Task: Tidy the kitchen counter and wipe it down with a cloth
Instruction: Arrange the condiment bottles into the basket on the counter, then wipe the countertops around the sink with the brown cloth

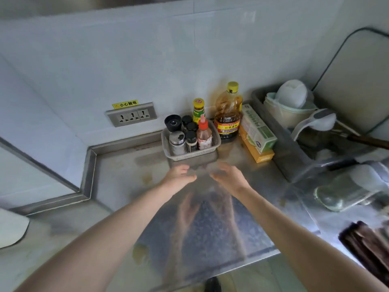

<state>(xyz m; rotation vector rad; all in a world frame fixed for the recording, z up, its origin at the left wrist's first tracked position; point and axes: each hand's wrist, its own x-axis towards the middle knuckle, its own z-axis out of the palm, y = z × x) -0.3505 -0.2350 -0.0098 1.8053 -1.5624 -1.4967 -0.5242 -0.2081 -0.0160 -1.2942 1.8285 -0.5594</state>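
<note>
A grey plastic basket (215,138) of spice jars and small sauce bottles stands at the back of the steel counter (130,171), against the tiled wall. Both my hands hover just in front of its near rim, a little apart from it. My left hand (179,175) and my right hand (229,175) face each other with relaxed, loosely bent fingers and hold nothing. Both are blurred by motion. No cloth is in view. Yellowish stains mark the counter (140,252) near its front edge.
A large oil bottle (228,114) and two foil or wrap boxes (257,131) stand right of the basket. A grey tub (288,157) with bowls and utensils fills the right. A socket strip (131,116) sits on the wall. A dark object (366,245) lies at the lower right.
</note>
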